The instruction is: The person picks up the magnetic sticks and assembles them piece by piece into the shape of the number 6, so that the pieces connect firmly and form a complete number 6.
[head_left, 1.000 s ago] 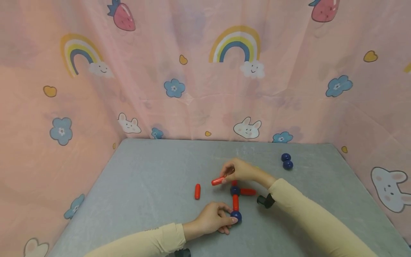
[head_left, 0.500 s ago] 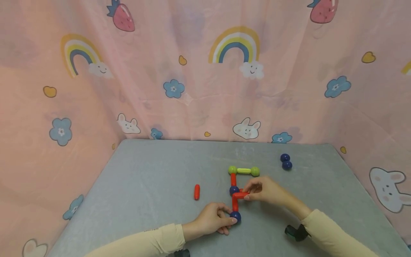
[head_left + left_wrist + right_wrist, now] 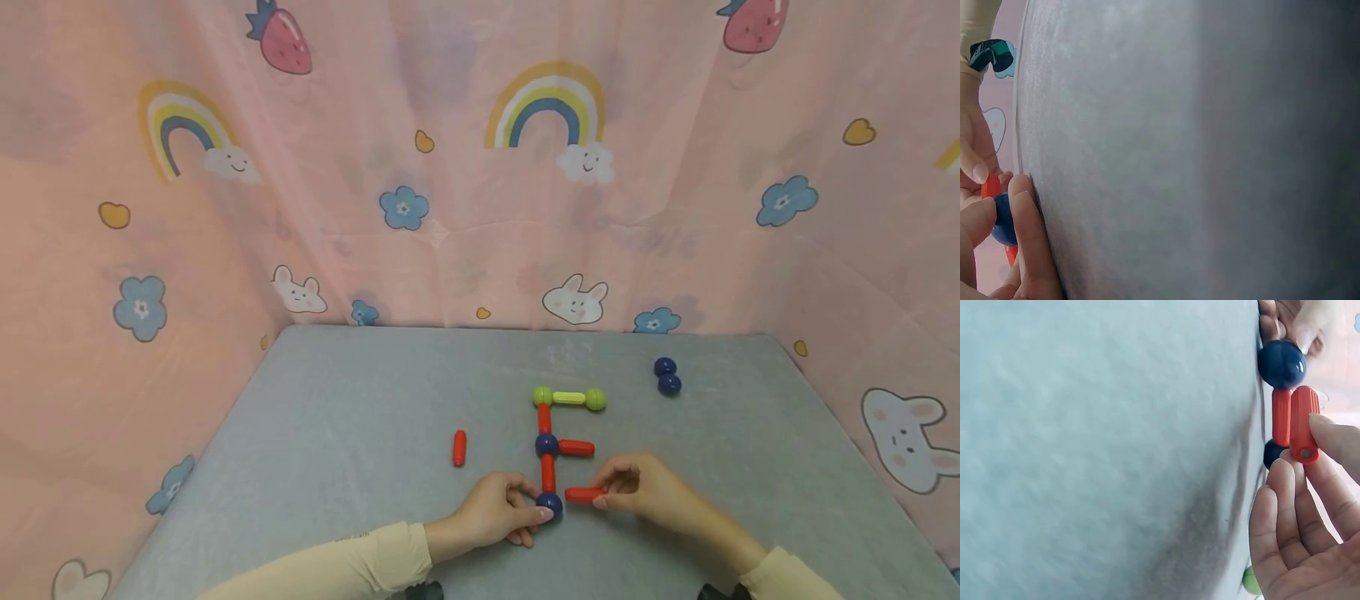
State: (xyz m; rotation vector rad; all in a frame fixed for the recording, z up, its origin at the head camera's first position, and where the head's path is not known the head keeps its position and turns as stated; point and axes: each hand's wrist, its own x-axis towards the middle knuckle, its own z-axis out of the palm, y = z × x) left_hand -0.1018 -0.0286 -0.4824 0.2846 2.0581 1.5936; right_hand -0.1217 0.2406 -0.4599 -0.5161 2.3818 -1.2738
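Note:
In the head view my left hand (image 3: 489, 512) pinches a blue magnetic ball (image 3: 551, 504) at the near end of a ball-and-rod chain on the table. To its right, my right hand (image 3: 651, 493) pinches a red magnetic rod (image 3: 582, 495) between thumb and fingers. This rod points at the ball, with a sliver of gap between them. Up the chain come a red rod (image 3: 548, 473), a second blue ball (image 3: 547, 445) with another red rod (image 3: 577, 448) jutting right, and a further red rod (image 3: 544, 418). A green ball (image 3: 542, 396) tops it, joined to a light green rod (image 3: 569, 398).
A second green ball (image 3: 596, 400) ends the top arm. One loose red rod (image 3: 459, 448) lies left of the chain. Two blue balls (image 3: 667, 377) sit together at the back right of the grey table (image 3: 337, 417). A patterned pink curtain (image 3: 465, 250) hangs behind.
My right hand has carried its red rod from above the chain's left side, across to the right and nearer me, beside the near blue ball. The left hand has stayed on that ball.

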